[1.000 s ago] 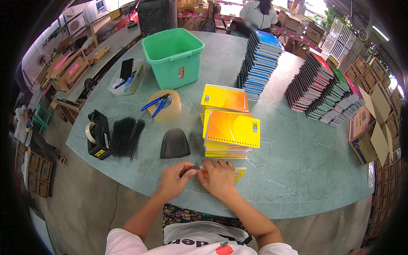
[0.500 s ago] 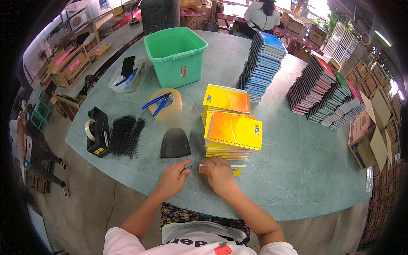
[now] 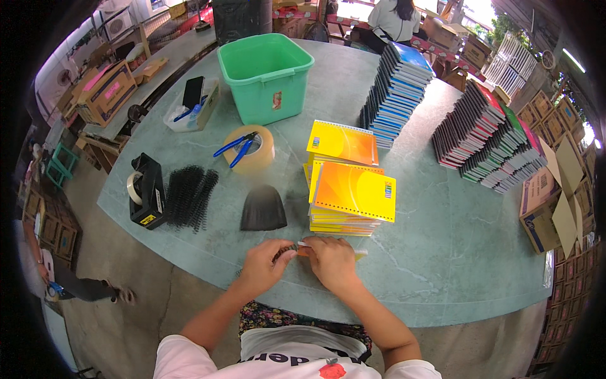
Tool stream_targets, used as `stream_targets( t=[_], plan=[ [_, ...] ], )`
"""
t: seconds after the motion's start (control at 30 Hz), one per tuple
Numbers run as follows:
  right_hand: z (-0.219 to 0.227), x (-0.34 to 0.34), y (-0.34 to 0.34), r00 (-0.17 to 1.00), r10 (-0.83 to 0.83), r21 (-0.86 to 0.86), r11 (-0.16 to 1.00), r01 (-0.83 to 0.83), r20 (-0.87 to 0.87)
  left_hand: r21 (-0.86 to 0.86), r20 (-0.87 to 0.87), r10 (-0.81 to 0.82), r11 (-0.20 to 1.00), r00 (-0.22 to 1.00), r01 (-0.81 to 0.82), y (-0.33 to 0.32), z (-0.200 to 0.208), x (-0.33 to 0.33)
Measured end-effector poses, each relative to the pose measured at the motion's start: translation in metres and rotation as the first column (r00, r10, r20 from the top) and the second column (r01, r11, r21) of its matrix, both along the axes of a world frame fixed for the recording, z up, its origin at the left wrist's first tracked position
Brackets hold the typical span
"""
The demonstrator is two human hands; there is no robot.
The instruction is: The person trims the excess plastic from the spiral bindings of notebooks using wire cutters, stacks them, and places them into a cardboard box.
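Near the table's front edge, my left hand (image 3: 264,266) pinches a dark plastic binding coil (image 3: 285,251) at the left end of a notebook. My right hand (image 3: 332,262) grips that orange and yellow notebook (image 3: 361,254), which is seen nearly edge-on and mostly covered by my fingers. Whether the coil has entered the holes is hidden. Just beyond my right hand rises a stack of yellow and orange notebooks (image 3: 355,192) with punched edges. A dark curved block (image 3: 263,208) sits beyond my left hand. Loose black coils (image 3: 190,197) lie farther left.
On the table (image 3: 442,265) stand a tape dispenser (image 3: 147,192), blue pliers (image 3: 237,150) on a tape roll (image 3: 259,155), a small bin with a phone (image 3: 194,104), a green tub (image 3: 268,79), and stacks of blue (image 3: 398,95) and red (image 3: 470,126) notebooks. An open carton (image 3: 543,202) is at right.
My left hand has moved right and brought the coil against the notebook's end. My right hand has shifted slightly right and tilted the notebook. A person at the far left has moved.
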State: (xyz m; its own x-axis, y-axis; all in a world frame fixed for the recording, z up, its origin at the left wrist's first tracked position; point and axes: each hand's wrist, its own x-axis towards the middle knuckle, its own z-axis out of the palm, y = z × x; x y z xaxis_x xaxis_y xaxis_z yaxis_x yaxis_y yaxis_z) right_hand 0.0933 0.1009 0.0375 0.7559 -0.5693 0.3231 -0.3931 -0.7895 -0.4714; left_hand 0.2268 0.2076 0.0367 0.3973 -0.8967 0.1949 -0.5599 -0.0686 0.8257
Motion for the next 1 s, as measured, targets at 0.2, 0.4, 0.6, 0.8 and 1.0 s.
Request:
stream_targets(
  t=[0.2, 0.4, 0.6, 0.8, 1.0],
  plan=[
    [-0.002, -0.001, 0.003, 1.000, -0.017, 0.015, 1.000, 0.017, 0.019, -0.093, 0.179, -0.007, 0.995, 0.984, 0.024, -0.001, -0.006, 0.000],
    [0.003, 0.000, 0.005, 0.998, -0.043, 0.025, 0.999, 0.044, -0.039, 0.017, -0.081, -0.085, 0.996, 0.993, 0.086, 0.001, 0.003, 0.005],
    [0.002, 0.002, 0.007, 1.000, 0.009, 0.047, 0.999, -0.008, -0.019, 0.034, -0.063, -0.049, 0.998, 0.997, 0.051, -0.001, -0.005, 0.010],
    [0.001, 0.001, 0.006, 1.000, 0.027, 0.027, 0.999, -0.027, 0.016, -0.038, 0.100, -0.165, 0.985, 0.981, 0.169, -0.002, 0.009, 0.015],
    [0.001, 0.002, 0.006, 0.999, 0.051, 0.032, 0.998, -0.052, 0.016, -0.111, 0.197, -0.066, 0.990, 0.978, 0.089, -0.003, -0.005, 0.014]
  ],
)
